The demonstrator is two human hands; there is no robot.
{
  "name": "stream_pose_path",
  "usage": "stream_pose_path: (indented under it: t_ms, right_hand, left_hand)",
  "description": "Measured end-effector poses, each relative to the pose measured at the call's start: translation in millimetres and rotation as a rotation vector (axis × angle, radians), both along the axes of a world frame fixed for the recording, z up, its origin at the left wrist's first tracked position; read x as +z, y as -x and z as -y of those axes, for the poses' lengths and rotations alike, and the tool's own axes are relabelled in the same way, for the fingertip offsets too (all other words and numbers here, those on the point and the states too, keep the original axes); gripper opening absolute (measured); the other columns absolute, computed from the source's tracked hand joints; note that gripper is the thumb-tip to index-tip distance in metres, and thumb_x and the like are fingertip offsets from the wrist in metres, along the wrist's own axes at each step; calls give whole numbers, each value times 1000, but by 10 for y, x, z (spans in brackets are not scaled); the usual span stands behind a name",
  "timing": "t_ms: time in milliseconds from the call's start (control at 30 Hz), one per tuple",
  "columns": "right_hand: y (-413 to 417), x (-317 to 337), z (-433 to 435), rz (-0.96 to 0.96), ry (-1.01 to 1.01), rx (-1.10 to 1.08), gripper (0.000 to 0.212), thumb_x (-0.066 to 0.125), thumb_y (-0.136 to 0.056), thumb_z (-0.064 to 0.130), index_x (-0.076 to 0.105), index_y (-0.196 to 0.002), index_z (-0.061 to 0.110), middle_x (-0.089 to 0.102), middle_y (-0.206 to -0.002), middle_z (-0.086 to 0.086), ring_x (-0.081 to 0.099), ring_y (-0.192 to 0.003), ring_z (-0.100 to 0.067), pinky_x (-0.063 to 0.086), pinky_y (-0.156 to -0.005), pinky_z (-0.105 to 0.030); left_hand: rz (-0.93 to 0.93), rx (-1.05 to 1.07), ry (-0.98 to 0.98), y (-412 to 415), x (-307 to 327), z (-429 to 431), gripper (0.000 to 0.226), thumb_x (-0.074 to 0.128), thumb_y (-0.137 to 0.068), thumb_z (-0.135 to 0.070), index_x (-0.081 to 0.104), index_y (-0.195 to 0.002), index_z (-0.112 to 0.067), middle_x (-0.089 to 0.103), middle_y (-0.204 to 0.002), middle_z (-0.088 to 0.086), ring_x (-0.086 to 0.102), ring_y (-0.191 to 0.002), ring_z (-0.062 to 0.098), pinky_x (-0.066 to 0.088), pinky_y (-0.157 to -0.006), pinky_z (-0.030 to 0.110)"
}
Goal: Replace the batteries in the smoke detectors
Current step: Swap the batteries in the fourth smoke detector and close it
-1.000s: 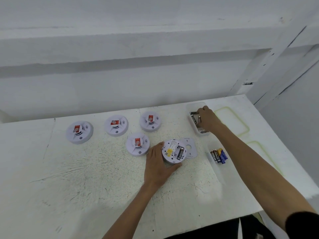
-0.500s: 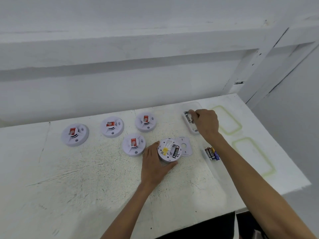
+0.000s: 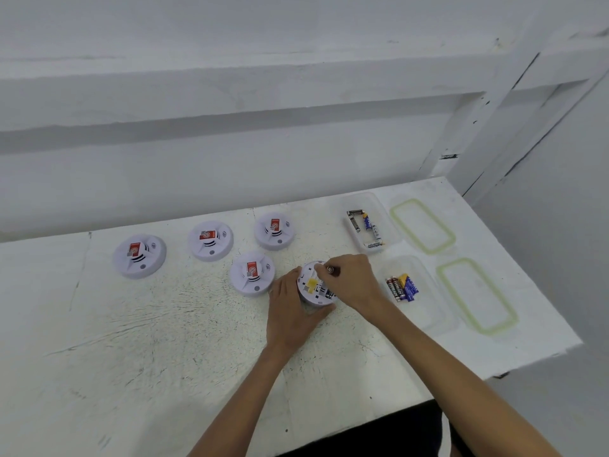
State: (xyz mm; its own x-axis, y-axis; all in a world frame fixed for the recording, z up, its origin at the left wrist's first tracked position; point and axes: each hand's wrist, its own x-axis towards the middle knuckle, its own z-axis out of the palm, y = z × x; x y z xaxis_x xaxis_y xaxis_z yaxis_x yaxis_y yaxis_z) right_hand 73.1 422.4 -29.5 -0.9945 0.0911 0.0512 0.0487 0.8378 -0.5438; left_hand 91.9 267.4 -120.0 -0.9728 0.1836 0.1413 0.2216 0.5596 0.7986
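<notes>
The left hand point(image 3: 290, 311) gripped the open detector point(image 3: 313, 288), the right hand point(image 3: 352, 282) pinched a battery point(image 3: 332, 269) over it — four closed detectors point(image 3: 252, 273) looked not yet done.

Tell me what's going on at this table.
A person is swapping batteries in smoke detectors. The left hand grips an opened detector lying back up on the table, and the right hand pinches a battery just over its battery bay. Four more detectors sit face up to the left. At the right, a far tub and a near tub hold loose batteries, with green-rimmed lids beside them.
</notes>
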Motion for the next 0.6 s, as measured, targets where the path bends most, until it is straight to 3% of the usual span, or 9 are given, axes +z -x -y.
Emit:
stream_pose_path:
  t_ms: [133, 267, 333, 400, 467, 533, 600]
  right_hand:
    - [-129, 45, 54, -17, 7, 8, 37, 58, -86, 29, 56, -54, 11, 50, -48, -4, 38, -46, -14, 31, -47, -30]
    - [-214, 128, 46, -12, -11, 62, 29, 59, -86, 19, 53, -57, 22, 39, -51, 5, 35, -46, -7, 23, -48, -19]
    - [-249, 118, 56, 9, -73, 102, 27, 57, -88, 20, 63, -61, 17, 44, -52, 1, 39, -47, -10, 28, -47, -22]
    - [-273, 102, 78, 34, -126, 128, 26, 58, -90, 22, 77, -79, 9, 59, -61, -7, 51, -54, -18, 38, -51, -28]
    - [-279, 102, 81, 47, -108, 122, 24, 61, -91, 25, 78, -88, 8, 68, -70, -9, 56, -59, -18, 42, -55, -27]
    - [-258, 113, 63, 72, -23, 103, 18, 70, -86, 26, 76, -91, 10, 69, -75, -4, 58, -64, -15, 40, -57, -21]
    - [-217, 122, 41, 148, 39, 92, 22, 78, -79, 26, 70, -93, 12, 64, -76, 1, 56, -69, -12, 41, -60, -20]
  left_hand:
    - [14, -8, 7, -3, -65, 10, 103, 56, -74, -90, 49, -147, -18, 55, -142, -4, 51, -131, 14, 42, -113, 43]
    - [-13, 2, 18, -19, -59, 5, 105, 54, -74, -90, 49, -147, -15, 55, -143, -1, 51, -131, 15, 38, -115, 35]
    - [-15, 7, 10, -32, -17, 13, 102, 59, -75, -86, 50, -146, -14, 56, -141, 0, 50, -130, 13, 35, -114, 29]
    - [-22, 12, -8, -44, 46, 25, 97, 70, -72, -75, 50, -144, -13, 57, -139, 0, 46, -128, 6, 26, -113, 16]
    - [-31, -2, -24, -43, 87, 29, 95, 81, -69, -65, 50, -142, -11, 58, -136, 1, 40, -123, -3, 16, -110, 4]
    - [-42, -19, -17, -41, 106, 33, 92, 85, -70, -59, 51, -142, -13, 59, -135, 0, 42, -123, -2, 15, -109, 3]
    - [-49, -17, -10, -41, 112, 34, 90, 79, -72, -66, 50, -141, -16, 59, -134, -2, 49, -123, 7, 23, -110, 11]
